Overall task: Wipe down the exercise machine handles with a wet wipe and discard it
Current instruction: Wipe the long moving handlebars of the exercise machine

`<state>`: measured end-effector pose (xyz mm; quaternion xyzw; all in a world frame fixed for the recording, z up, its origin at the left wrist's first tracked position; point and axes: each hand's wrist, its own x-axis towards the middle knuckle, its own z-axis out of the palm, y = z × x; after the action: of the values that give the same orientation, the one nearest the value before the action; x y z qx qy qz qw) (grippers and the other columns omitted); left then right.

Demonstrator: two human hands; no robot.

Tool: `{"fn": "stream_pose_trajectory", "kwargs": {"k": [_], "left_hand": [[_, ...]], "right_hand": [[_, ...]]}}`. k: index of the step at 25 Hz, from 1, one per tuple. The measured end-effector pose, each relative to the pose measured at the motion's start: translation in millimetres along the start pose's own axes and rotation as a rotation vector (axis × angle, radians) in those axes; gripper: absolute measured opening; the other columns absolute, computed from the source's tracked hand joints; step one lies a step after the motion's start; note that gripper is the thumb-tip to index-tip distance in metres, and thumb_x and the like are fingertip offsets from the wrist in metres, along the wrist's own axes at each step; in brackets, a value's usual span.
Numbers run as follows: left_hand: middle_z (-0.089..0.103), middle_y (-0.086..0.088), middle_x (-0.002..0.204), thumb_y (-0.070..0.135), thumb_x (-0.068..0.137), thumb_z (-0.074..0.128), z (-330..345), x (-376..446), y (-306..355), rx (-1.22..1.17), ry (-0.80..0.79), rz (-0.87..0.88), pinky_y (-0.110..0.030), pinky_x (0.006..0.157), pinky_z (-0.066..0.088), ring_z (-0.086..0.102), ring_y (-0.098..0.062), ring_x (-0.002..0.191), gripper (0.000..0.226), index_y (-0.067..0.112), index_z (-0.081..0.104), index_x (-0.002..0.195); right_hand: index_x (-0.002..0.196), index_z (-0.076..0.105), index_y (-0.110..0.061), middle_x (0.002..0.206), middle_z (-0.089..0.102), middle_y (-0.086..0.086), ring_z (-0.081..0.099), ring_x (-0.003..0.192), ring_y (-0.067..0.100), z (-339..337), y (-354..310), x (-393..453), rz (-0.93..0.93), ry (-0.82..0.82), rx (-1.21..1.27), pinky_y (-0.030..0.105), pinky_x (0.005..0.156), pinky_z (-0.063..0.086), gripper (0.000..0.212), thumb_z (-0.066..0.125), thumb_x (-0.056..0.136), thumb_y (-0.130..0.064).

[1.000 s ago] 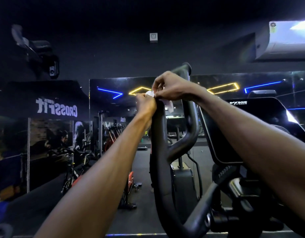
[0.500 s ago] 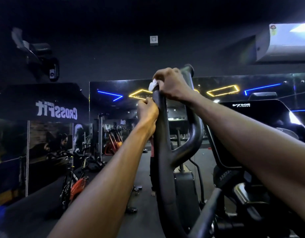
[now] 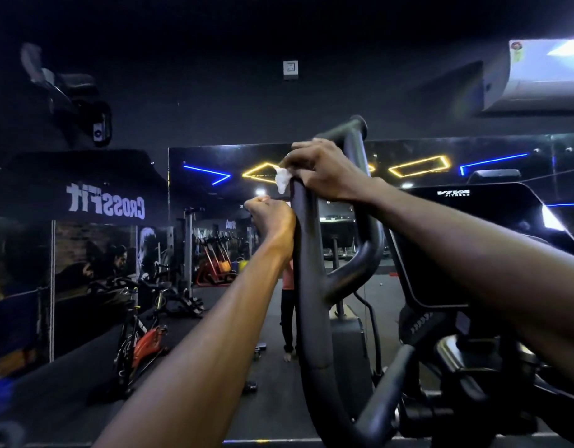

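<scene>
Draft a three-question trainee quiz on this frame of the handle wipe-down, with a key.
1. True or false: the wet wipe is pinned to the handle under the right hand.
2. Which hand sits lower on the handle? A) left hand B) right hand
3. Fill in: the console to the right of the handle reads "VIVA ____".

Key: 1 true; 2 A; 3 FITNESS.

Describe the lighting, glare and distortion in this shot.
Head view: a dim, dark gym; neon strips and the air conditioner glare brightly; wide-angle bending curves the edges; the wet wipe under the right hand stands out white, the handle nearly black.
</scene>
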<state>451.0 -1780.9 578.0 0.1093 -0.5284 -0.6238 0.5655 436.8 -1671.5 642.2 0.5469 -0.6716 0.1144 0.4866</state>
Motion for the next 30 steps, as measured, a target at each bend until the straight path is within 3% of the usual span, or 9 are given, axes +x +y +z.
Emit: {"fn": "stream_pose_trajectory", "kwargs": {"k": [4,8,11,14,17,20,23,27,30], "left_hand": [[0.044,0.001,0.077,0.01,0.1,0.035,-5,-7,-5,-0.081,-0.024,-0.006,-0.017,0.043,0.035,0.043,-0.012,0.066,0.011,0.005,0.045,0.1],[0.045,-0.009,0.088,0.009,0.097,0.04,-7,-11,-7,-0.154,-0.028,-0.06,-0.032,0.065,0.032,0.041,-0.017,0.081,0.013,0.002,0.051,0.097],[0.05,-0.013,0.093,0.014,0.098,0.039,-11,-16,-6,-0.162,-0.072,-0.066,-0.034,0.065,0.036,0.045,-0.019,0.078,0.011,0.006,0.047,0.098],[0.056,-0.015,0.098,0.019,0.099,0.037,-14,-21,-6,-0.151,-0.128,-0.096,-0.038,0.073,0.041,0.051,-0.022,0.084,0.015,0.008,0.046,0.105],[0.054,-0.009,0.09,0.019,0.099,0.037,-14,-24,-3,-0.068,-0.159,-0.06,-0.036,0.07,0.04,0.05,-0.022,0.08,0.011,0.012,0.045,0.101],[0.055,-0.006,0.088,0.02,0.099,0.038,-14,-24,-3,-0.02,-0.169,-0.04,-0.038,0.071,0.045,0.053,-0.021,0.079,0.011,0.013,0.046,0.1],[0.056,-0.007,0.09,0.02,0.1,0.038,-15,-24,-3,-0.005,-0.163,-0.026,-0.04,0.073,0.048,0.054,-0.022,0.08,0.015,0.01,0.048,0.106],[0.055,-0.011,0.095,0.018,0.101,0.037,-15,-24,-5,0.0,-0.141,-0.014,-0.041,0.072,0.047,0.053,-0.023,0.084,0.016,0.009,0.048,0.107],[0.059,-0.01,0.096,0.019,0.099,0.037,-15,-23,-5,0.009,-0.129,-0.019,-0.041,0.075,0.048,0.055,-0.023,0.084,0.013,0.013,0.048,0.103]], "right_hand": [[0.1,0.072,-0.003,0.105,0.071,0.011,0.06,0.113,0.029,10,-6,-27,-0.21,-0.097,-0.036,0.038,0.113,0.027,0.019,0.057,0.087,-0.004],[0.111,0.071,-0.011,0.115,0.071,0.006,0.048,0.131,0.031,8,-5,-28,-0.06,-0.004,-0.051,0.043,0.111,0.026,0.025,0.058,0.09,-0.011],[0.109,0.069,-0.02,0.106,0.07,0.0,0.046,0.12,0.028,9,-5,-28,-0.074,0.002,-0.142,0.044,0.091,0.027,0.027,0.061,0.085,-0.014],[0.102,0.072,-0.012,0.092,0.065,0.003,0.047,0.102,0.025,-7,6,-10,0.078,0.056,-0.011,0.04,0.084,0.039,0.022,0.065,0.082,-0.008],[0.096,0.073,-0.005,0.094,0.072,0.009,0.062,0.091,0.029,-18,10,3,-0.058,-0.04,-0.05,0.041,0.082,0.047,0.019,0.068,0.079,0.001],[0.108,0.074,-0.009,0.107,0.06,0.018,0.062,0.094,0.034,-34,38,19,0.176,0.157,-0.091,0.044,0.081,0.052,0.024,0.065,0.086,-0.006],[0.111,0.074,-0.013,0.11,0.055,0.016,0.058,0.1,0.031,-30,47,19,0.367,0.115,-0.102,0.042,0.092,0.048,0.029,0.058,0.088,-0.008],[0.107,0.077,-0.009,0.103,0.057,0.018,0.06,0.088,0.031,-7,22,-6,0.162,0.09,0.01,0.038,0.081,0.052,0.027,0.065,0.083,-0.005],[0.109,0.077,-0.011,0.1,0.052,0.015,0.053,0.082,0.025,-8,11,-14,0.169,0.112,0.059,0.038,0.077,0.051,0.029,0.069,0.082,-0.005]]}}
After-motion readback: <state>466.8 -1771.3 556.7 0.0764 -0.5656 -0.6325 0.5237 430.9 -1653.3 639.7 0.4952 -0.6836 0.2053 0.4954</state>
